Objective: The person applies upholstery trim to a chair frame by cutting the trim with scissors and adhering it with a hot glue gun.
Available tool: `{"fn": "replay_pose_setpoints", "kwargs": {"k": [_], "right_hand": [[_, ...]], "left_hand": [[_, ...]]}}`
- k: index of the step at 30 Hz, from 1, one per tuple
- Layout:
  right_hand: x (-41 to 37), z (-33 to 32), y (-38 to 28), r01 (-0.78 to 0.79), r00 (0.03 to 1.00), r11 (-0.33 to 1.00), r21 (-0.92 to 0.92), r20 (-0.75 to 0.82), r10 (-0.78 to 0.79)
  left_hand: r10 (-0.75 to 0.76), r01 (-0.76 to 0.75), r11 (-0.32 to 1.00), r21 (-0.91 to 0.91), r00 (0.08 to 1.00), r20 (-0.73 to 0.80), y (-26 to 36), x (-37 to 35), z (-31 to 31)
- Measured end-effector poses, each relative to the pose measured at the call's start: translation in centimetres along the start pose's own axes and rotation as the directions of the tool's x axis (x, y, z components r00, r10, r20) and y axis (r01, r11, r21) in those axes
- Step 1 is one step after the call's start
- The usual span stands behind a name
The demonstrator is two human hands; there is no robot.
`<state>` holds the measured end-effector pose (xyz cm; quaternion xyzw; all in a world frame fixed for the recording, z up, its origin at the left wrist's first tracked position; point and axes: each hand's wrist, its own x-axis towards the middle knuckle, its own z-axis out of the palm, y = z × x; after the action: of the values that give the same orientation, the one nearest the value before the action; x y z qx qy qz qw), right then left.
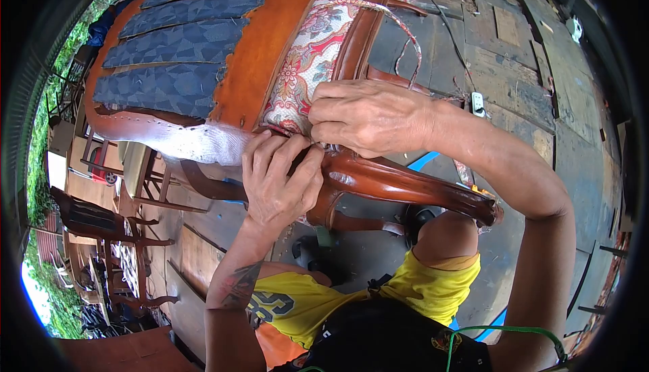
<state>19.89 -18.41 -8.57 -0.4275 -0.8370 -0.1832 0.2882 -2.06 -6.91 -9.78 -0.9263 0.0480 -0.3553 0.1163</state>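
Observation:
A wooden chair frame (247,67) lies tipped in front of me, with floral upholstery fabric (297,74) along its seat edge. At the fabric's lower corner, beside the carved brown leg (399,179), both my hands meet. My left hand (280,179) is closed, its fingers bent over the wood just below the fabric. My right hand (368,118) is closed too, fingertips pressed together against the corner. Whatever the fingertips pinch is hidden by the fingers. A floral fabric strip (404,27) hangs in a loop from the fabric's far part.
Blue patterned fabric with straps (176,54) covers the chair's other side. White stuff coats one armrest (196,142). A white power socket (477,103) with a cable lies on the plank floor (520,67). Other wooden chairs (111,230) stand at left.

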Motion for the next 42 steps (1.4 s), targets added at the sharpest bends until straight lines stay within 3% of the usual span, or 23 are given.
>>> {"fn": "replay_pose_setpoints", "kwargs": {"k": [1,5,16,26,35,37,42], "right_hand": [[-0.1,0.1,0.1,0.016,0.998,1.0,0.022,-0.066,-0.015],[-0.7,0.2,0.2,0.019,0.997,0.998,0.062,-0.07,-0.014],[-1.5,0.7,0.6,0.109,0.98,0.993,-0.047,-0.161,-0.115],[-1.2,0.5,0.8,0.147,0.982,0.988,-0.057,-0.112,-0.152],[-1.5,0.1,-1.1,0.088,0.991,0.977,-0.195,-0.08,-0.106],[-1.6,-0.1,-1.9,0.01,1.0,0.977,-0.212,-0.023,-0.015],[-2.3,0.5,-2.4,-0.067,0.993,0.993,-0.098,-0.101,0.057]], "left_hand": [[-0.001,0.001,1.0,-0.001,1.0,0.0,0.0,0.0,0.0],[0.035,-0.035,0.999,0.037,0.999,-0.002,0.0,0.1,0.1],[0.124,-0.125,0.991,0.054,0.992,0.027,-0.6,0.6,-0.3],[0.161,-0.162,0.987,0.024,0.986,0.043,-1.1,0.7,-0.2],[0.169,-0.171,0.985,0.018,0.984,0.052,-1.4,0.3,-0.2],[0.171,-0.172,0.984,0.037,0.985,0.035,-1.5,0.3,-0.3],[0.19,-0.191,0.981,0.042,0.981,0.027,-1.4,0.6,-0.4]]}}
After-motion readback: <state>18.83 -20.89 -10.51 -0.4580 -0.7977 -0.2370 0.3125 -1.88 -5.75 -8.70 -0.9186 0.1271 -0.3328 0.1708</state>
